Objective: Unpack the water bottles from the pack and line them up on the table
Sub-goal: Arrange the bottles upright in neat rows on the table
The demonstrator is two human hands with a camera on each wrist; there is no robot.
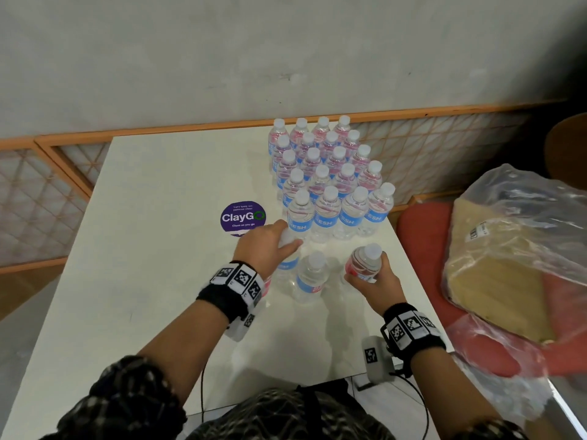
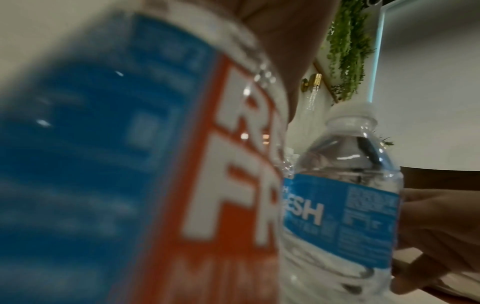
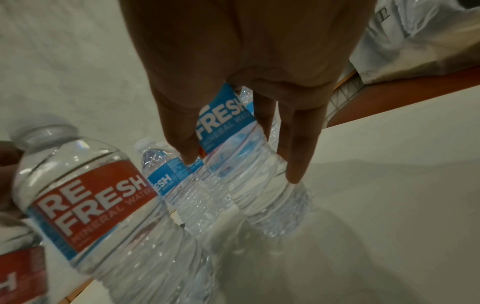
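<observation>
On the white table (image 1: 152,249) a purple round sticker (image 1: 243,217) lies near the middle, left of the bottles. The left hand (image 1: 265,246) curls its fingers over the top of an upright bottle (image 1: 287,265) just in front of the block, gripping it near the cap. Beside it, to the right, a second loose bottle (image 1: 309,277) stands upright on its own, touched by neither hand. The block of bottles (image 1: 327,176) stands in rows of four running from the far edge toward the person, along the table's right side. The right hand (image 1: 378,282) holds a third bottle (image 1: 363,263) by the body near the right edge, fingers wrapped round the label; whether its base touches the table cannot be told. Right of the table, a clear plastic bag (image 1: 521,249) with brown contents lies on a red seat (image 1: 422,236).
</observation>
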